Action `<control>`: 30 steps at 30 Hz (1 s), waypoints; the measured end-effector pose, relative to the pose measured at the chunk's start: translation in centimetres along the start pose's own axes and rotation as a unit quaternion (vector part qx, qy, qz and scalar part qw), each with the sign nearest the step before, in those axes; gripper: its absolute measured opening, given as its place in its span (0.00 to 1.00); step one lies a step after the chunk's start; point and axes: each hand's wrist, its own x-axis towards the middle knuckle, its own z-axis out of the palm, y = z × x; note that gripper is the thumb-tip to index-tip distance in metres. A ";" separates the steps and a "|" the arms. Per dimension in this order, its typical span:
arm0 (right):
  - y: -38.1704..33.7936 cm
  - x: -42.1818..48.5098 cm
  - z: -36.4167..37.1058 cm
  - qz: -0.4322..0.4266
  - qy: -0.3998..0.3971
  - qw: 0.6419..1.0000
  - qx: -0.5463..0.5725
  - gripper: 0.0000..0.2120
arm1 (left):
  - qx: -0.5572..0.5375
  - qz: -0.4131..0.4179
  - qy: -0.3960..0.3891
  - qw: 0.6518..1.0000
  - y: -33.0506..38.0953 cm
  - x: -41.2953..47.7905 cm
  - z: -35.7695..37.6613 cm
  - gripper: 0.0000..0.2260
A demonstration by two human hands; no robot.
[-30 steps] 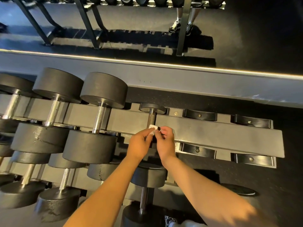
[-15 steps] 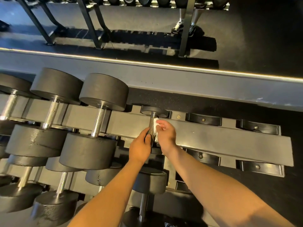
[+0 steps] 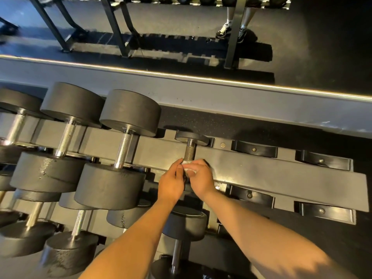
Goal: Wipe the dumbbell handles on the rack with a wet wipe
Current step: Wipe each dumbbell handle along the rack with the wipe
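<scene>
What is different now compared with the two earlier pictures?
The left hand and right hand slid the wipe away along the small dumbbell's handle, then back to its near end. Both still hold the wipe around it. The big dumbbells and rack stayed put.

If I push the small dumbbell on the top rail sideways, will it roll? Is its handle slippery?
Probably not: the small dumbbell seems seated in a saddle like the empty saddles beside it. Its knurled handle likely grips well. Its thin head suggests little weight.
</scene>
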 end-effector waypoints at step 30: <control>-2.5 1.3 -0.5 0.076 -0.015 0.997 0.014 0.11 | -0.065 0.034 0.058 0.996 -1.7 -0.6 0.7 0.13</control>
